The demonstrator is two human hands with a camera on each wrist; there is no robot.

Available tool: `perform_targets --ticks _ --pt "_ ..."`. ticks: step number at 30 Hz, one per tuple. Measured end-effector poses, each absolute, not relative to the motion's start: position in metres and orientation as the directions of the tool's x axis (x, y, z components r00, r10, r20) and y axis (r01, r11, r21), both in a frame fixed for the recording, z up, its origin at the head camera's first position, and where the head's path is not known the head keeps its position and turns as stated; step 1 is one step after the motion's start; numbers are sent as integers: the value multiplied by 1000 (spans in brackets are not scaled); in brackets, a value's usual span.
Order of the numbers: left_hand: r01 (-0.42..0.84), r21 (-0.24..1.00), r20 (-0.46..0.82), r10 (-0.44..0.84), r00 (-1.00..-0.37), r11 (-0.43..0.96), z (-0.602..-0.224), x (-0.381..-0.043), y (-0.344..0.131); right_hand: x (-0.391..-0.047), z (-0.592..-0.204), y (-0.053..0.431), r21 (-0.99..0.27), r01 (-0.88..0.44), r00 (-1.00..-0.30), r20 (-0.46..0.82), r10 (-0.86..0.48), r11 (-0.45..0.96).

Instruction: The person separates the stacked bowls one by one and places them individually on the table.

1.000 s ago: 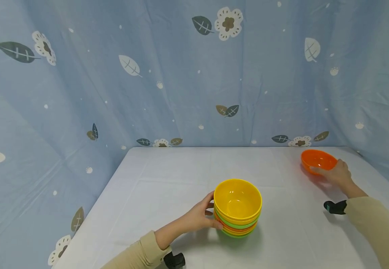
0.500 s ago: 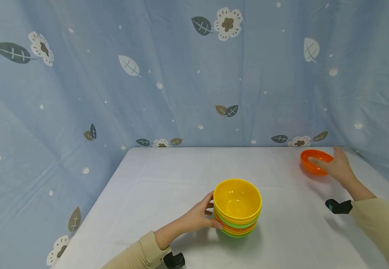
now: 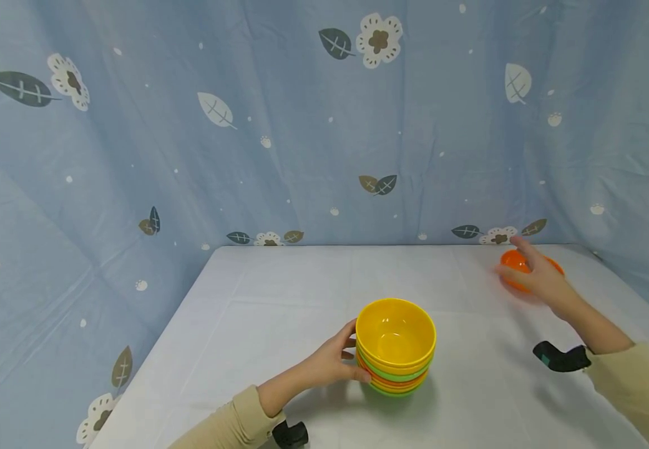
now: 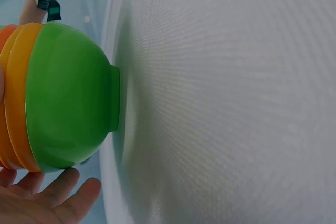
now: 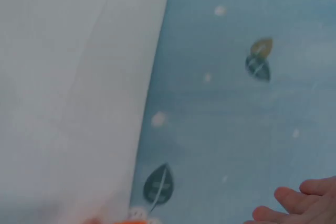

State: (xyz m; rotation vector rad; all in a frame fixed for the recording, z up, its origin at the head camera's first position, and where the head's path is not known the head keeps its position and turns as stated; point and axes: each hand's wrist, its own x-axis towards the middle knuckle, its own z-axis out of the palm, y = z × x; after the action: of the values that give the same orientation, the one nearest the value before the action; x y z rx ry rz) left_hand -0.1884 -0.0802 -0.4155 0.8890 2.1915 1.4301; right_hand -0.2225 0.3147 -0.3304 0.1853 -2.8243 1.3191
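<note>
A stack of bowls (image 3: 396, 337), yellow on top with green, orange and yellow rims below, stands upright on the white tabletop. My left hand (image 3: 330, 362) holds its left side, thumb at the front and fingers behind. In the left wrist view, the bottom green bowl (image 4: 71, 98) shows its foot at the cloth, with fingers (image 4: 65, 187) against the bowls. At the far right sits a single orange bowl (image 3: 512, 260), partly hidden behind my right hand (image 3: 540, 280). That hand has its fingers spread and holds nothing; in the right wrist view its fingertips (image 5: 294, 200) show at the lower right.
A white cloth (image 3: 279, 287) covers the table. Its back edge meets a blue curtain (image 3: 279, 125) printed with leaves and flowers, which also runs along the left side. Black straps (image 3: 563, 358) sit at both wrists.
My right hand has released the orange bowl's right rim, lifted off and swung left across it. The orange bowl stays at the far right. My left hand and the stack have kept still.
</note>
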Motion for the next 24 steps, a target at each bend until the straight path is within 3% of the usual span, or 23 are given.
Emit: perform_targets --ticks 24 --pt "310 912 39 694 -719 270 -417 -187 -82 -168 -339 220 -676 -460 -875 232 -426 576"
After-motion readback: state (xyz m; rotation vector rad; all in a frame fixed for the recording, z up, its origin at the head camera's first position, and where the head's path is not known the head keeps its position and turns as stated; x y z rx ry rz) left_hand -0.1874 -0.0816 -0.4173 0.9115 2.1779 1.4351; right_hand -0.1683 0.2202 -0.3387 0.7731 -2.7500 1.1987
